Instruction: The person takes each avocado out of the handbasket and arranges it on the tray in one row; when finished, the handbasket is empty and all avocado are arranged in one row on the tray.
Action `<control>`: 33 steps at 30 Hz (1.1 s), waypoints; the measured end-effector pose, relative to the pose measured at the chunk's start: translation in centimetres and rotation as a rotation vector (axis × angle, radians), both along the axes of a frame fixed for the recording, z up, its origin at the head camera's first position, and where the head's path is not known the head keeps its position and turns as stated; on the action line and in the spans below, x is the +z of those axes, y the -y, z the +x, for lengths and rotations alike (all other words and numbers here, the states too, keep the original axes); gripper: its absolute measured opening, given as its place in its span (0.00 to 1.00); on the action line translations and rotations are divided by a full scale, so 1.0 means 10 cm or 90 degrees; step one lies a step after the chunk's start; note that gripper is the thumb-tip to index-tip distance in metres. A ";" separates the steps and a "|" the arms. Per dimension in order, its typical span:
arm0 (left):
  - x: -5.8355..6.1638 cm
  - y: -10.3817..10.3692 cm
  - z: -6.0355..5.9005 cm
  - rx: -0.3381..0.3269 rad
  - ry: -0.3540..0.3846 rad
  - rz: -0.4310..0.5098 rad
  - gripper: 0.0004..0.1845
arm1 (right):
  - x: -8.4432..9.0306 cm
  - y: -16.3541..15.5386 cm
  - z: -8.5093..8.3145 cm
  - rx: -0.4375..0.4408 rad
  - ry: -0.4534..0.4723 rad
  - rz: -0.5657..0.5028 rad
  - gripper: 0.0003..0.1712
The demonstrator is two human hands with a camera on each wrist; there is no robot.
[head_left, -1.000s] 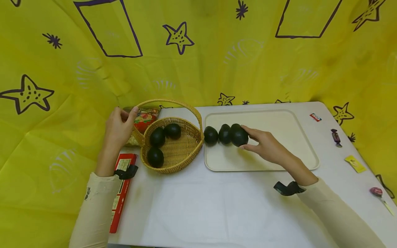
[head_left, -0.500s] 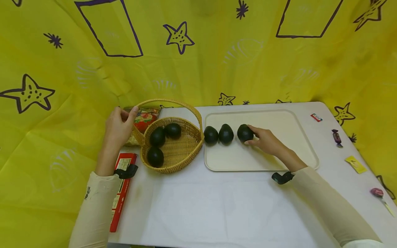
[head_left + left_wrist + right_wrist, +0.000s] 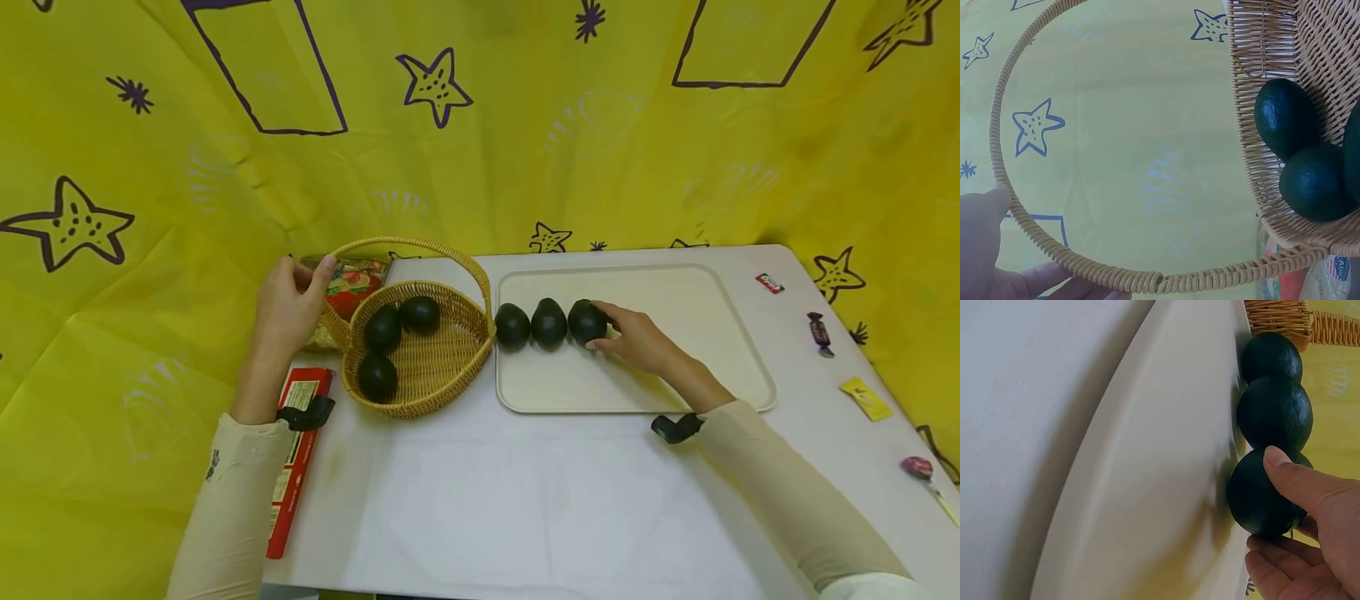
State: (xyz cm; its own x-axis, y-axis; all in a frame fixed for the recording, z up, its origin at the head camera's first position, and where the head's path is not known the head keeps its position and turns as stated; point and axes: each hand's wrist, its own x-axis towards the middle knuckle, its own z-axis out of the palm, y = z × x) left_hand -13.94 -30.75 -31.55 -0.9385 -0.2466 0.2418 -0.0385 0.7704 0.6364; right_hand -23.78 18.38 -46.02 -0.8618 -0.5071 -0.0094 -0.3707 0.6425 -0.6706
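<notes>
My left hand (image 3: 303, 279) grips the arched handle (image 3: 997, 125) of a wicker basket (image 3: 442, 379); thumb and fingers wrap the handle at my left hand (image 3: 985, 250). Three dark green avocados (image 3: 382, 329) lie in the basket, two of them showing as avocados (image 3: 1285, 119) in the left wrist view. On the cream tray (image 3: 675, 300) three more stand in a row along its left part. My right hand (image 3: 611, 331) holds the rightmost avocado (image 3: 586, 322), with the thumb on top of that avocado (image 3: 1260, 500) and fingers under it. It sits close to the middle avocado (image 3: 1274, 412).
A red packet (image 3: 296, 458) lies under my left forearm and a snack bag (image 3: 348, 287) sits behind the basket. Several wrapped sweets (image 3: 819, 332) are scattered along the table's right edge. Yellow star-printed cloth (image 3: 480, 150) walls the back and sides.
My right hand set the third avocado down on the tray a little right of the row, then slid it left toward the middle one. The left hand stayed on the handle.
</notes>
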 end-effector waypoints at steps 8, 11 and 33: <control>0.01 -0.01 0.00 -0.001 -0.002 0.002 0.36 | 0.02 0.02 0.01 0.000 0.006 0.005 0.46; 0.01 0.00 0.00 -0.004 0.000 0.002 0.35 | 0.03 0.01 0.02 0.003 0.008 0.002 0.46; 0.00 0.00 0.00 -0.002 -0.004 -0.001 0.35 | 0.14 -0.07 0.08 0.003 -0.009 0.030 0.49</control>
